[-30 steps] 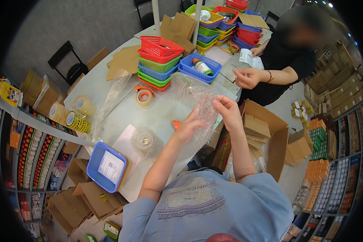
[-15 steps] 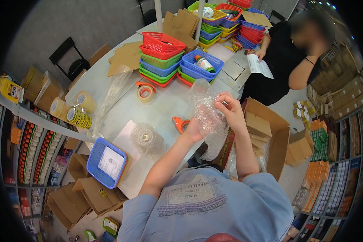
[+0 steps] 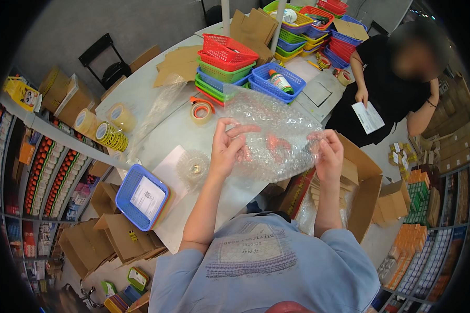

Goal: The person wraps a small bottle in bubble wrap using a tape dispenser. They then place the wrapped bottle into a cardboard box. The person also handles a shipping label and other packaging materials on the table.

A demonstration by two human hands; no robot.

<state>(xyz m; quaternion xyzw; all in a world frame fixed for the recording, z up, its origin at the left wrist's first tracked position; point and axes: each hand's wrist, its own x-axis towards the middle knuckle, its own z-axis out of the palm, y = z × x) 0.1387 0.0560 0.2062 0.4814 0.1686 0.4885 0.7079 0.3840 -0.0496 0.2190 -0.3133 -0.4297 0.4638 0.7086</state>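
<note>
Stretching between both hands (image 3: 277, 148), a bubble wrap sheet (image 3: 274, 130).

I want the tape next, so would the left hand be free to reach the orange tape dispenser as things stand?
Probably not straight away: the left hand and right hand both grip the bubble wrap sheet. The orange tape dispenser lies close on the table, nothing between.
</note>
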